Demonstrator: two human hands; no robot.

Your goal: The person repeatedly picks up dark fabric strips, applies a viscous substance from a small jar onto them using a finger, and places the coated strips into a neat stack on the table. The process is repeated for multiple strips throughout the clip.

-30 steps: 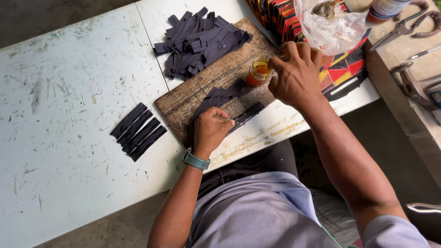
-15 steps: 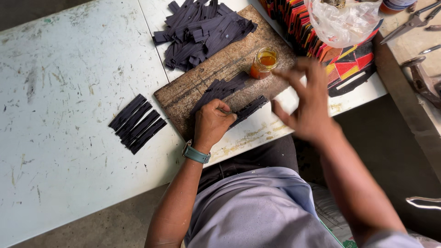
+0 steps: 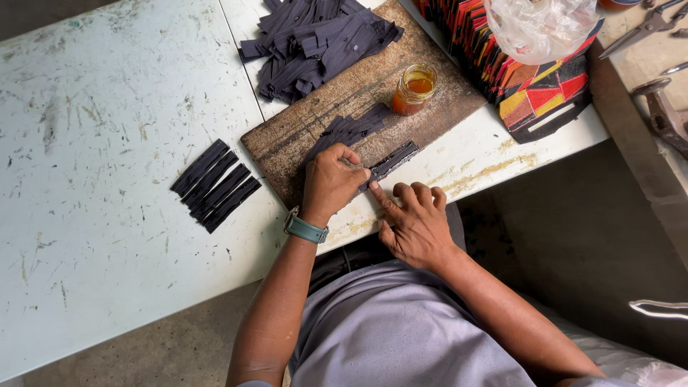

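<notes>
Strip [image 3: 393, 160] lies diagonal on board [image 3: 444, 93], long axis up-right from my fingers. L hand [image 3: 331, 183] clamped on near end; R hand [image 3: 414, 221] fingers together, index touching same end.

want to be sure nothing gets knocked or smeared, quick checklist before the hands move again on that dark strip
1. Strip pinned down: the left hand presses on the dark strip on the wooden board. Ok.
2. Right hand placed: the right hand rests at the board's near edge, index fingertip by the strip's end. Ok.
3. Jar of amber liquid: upright, open, apart from both hands. Ok.
4. Whether the left hand holds a tool: hidden by the fingers. Cannot tell.
5. Row of laid-out strips: on the white table, apart from the board. Ok.
6. Heap of dark strips: overhangs the board's far end. Not ok if board shifts.
</notes>
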